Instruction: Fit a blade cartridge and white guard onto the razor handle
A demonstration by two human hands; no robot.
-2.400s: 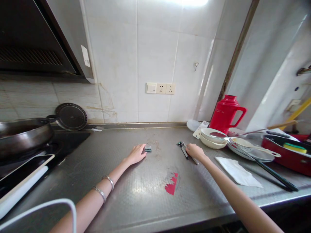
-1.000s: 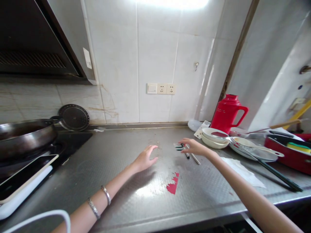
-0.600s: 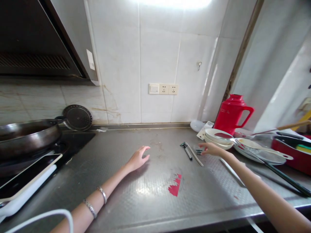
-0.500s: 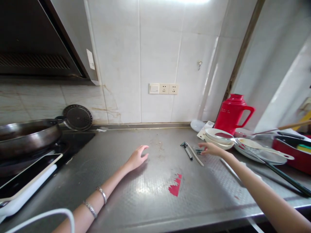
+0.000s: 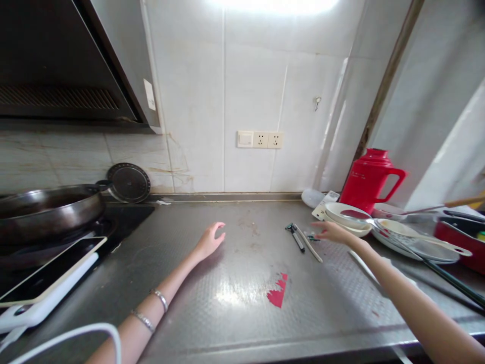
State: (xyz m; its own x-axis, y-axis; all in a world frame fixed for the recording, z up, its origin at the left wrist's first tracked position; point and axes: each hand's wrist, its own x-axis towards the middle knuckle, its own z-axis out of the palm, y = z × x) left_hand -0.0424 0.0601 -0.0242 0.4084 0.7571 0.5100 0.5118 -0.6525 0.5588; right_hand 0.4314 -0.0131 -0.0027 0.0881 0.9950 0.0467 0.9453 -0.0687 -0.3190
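Note:
My left hand (image 5: 210, 239) hovers over the steel countertop (image 5: 212, 313), thumb and fingers apart, holding nothing. Two silvery bracelets circle that wrist. On the right, my right hand (image 5: 330, 232) reaches in with its fingers stretched out and apart. Just under its fingertips lies a small dark-green and clear item (image 5: 312, 237), partly covered, whose kind I cannot make out. Left of that item are a razor (image 5: 295, 237) with a black and grey handle and a thin, pale, slightly curved strip (image 5: 308, 244), side by side. Neither hand grips anything.
A red thermos (image 5: 367, 182), stacked bowls (image 5: 346, 212), plates (image 5: 420, 250) and a red pot (image 5: 456, 240) crowd the right. At left, a pan (image 5: 51, 212) sits on the stove beside a phone (image 5: 53, 268). A torn red patch (image 5: 278, 292) marks the counter.
My right hand's fingers have straightened and lifted slightly off the small dark-green item. The view has shifted a little left, while my left hand stays hovering and open.

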